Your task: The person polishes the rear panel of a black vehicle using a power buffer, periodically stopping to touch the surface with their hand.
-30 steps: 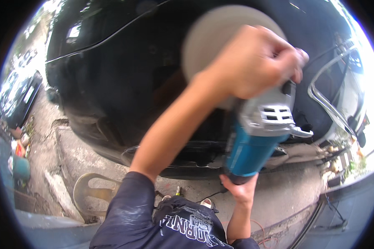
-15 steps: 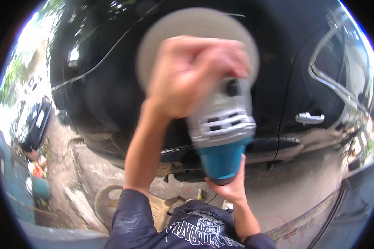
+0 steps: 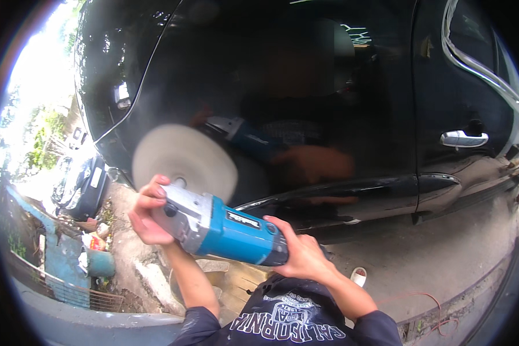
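Note:
A blue and silver polisher lies slanted across the front of me, its head up and to the left. My left hand is closed around the silver head end, with the fingertips showing over its far side. Around the dark rear grip, my right hand is wrapped. The round whitish pad faces the glossy black car panel, low on its left part; its outline is smeared, and I cannot tell how firmly it presses. The panel mirrors the polisher and an arm.
A chrome door handle and window trim are at the right. Below the panel runs a concrete floor, with a tan plastic chair beneath my arms. Another dark car and a blue-green bucket stand at the left.
The polisher has swung down and left from high on the panel, turning from nearly upright to slanted. Both hands stay on it. The view has shifted somewhat too.

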Motion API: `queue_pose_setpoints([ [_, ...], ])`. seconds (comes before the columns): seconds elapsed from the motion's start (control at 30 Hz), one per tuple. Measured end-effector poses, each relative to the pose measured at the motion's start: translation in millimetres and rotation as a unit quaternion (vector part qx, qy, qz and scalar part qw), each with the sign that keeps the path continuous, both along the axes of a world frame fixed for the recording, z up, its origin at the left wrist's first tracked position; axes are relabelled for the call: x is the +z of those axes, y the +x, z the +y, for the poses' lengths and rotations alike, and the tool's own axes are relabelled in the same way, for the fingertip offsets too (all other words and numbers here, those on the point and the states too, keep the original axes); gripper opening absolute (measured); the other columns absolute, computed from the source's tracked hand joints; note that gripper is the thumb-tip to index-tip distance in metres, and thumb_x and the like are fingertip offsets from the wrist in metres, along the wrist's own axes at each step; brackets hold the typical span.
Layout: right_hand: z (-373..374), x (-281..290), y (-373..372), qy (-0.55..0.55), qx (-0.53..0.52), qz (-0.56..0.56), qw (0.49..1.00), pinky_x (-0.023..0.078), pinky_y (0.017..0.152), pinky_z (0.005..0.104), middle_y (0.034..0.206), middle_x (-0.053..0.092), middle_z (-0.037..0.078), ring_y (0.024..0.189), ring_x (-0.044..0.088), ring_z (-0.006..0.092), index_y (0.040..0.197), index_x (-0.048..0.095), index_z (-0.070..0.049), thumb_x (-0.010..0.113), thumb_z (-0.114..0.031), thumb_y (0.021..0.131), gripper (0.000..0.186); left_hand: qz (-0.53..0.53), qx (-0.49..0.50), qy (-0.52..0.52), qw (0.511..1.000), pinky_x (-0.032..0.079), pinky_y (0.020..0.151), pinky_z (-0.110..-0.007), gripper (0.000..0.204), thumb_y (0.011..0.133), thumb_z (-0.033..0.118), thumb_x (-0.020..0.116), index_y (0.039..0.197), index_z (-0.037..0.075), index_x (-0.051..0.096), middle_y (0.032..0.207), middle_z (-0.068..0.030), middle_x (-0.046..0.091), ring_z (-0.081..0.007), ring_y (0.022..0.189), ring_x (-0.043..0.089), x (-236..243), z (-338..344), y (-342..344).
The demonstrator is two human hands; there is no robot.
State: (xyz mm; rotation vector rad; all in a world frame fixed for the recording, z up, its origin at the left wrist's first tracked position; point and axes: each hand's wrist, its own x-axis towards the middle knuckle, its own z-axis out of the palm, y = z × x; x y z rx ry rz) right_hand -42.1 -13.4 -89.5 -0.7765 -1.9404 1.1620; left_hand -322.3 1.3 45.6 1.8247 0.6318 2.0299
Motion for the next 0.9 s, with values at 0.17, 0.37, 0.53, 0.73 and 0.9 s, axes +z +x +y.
queue_pose_setpoints([
  [0.17, -11.7, 3.7, 97.7, -0.035, -0.043, -0.042, 0.998, 0.056, 0.074, 0.0508, 0.087, 0.071, 0.021, 0.078, 0.068, 0.0457, 0.150, 0.030, -0.021, 0.079, -0.022, 0.068, 0.096, -0.009, -0.003, -0.032, 0.999, 0.046, 0.091, -0.056, 0.069, 0.104, 0.048, 0.022, 0.079, 0.001, 0.065, 0.091, -0.0136, 0.063, -0.0387, 0.109, 0.052, -21.2, 3.1, 91.1],
  [0.37, -1.2, 41.3, 202.0, -0.047, -0.156, 0.075, 0.984, 0.056, 0.088, 0.0411, 0.111, 0.070, 0.018, 0.100, 0.071, 0.0364, 0.143, 0.041, -0.010, 0.086, -0.012, 0.058, 0.097, -0.029, -0.150, -0.001, 0.988, 0.045, 0.093, -0.052, 0.072, 0.105, 0.045, 0.022, 0.077, -0.007, 0.064, 0.084, -0.0246, 0.063, -0.0433, 0.093, 0.060, 46.5, 71.0, 243.7],
  [0.53, 18.5, 58.5, 247.1, -0.011, -0.162, 0.103, 0.981, 0.053, 0.092, 0.0374, 0.113, 0.069, 0.017, 0.105, 0.070, 0.0311, 0.143, 0.040, -0.008, 0.085, -0.009, 0.055, 0.098, 0.001, -0.188, -0.027, 0.982, 0.046, 0.094, -0.047, 0.076, 0.106, 0.043, 0.019, 0.081, -0.011, 0.066, 0.093, -0.0288, 0.066, -0.0401, 0.095, 0.062, 87.2, 87.8, 297.3],
  [0.73, 8.4, 17.6, 270.4, -0.054, -0.137, 0.002, 0.989, 0.055, 0.092, 0.0415, 0.118, 0.069, 0.017, 0.104, 0.069, 0.0393, 0.140, 0.044, -0.009, 0.087, -0.015, 0.053, 0.097, -0.021, -0.121, 0.019, 0.992, 0.049, 0.089, -0.053, 0.067, 0.099, 0.041, 0.037, 0.079, -0.014, 0.068, 0.087, -0.0284, 0.067, -0.0435, 0.093, 0.062, -2.5, 66.4, 287.0],
  [0.9, 11.5, -15.9, 281.8, -0.073, -0.088, -0.036, 0.993, 0.054, 0.093, 0.0411, 0.121, 0.068, 0.017, 0.105, 0.067, 0.0405, 0.140, 0.044, -0.009, 0.084, -0.016, 0.054, 0.095, -0.003, -0.035, 0.005, 0.999, 0.051, 0.086, -0.053, 0.063, 0.098, 0.040, 0.038, 0.076, -0.012, 0.068, 0.082, -0.0256, 0.067, -0.0429, 0.089, 0.063, -46.7, 43.7, 290.6],
])
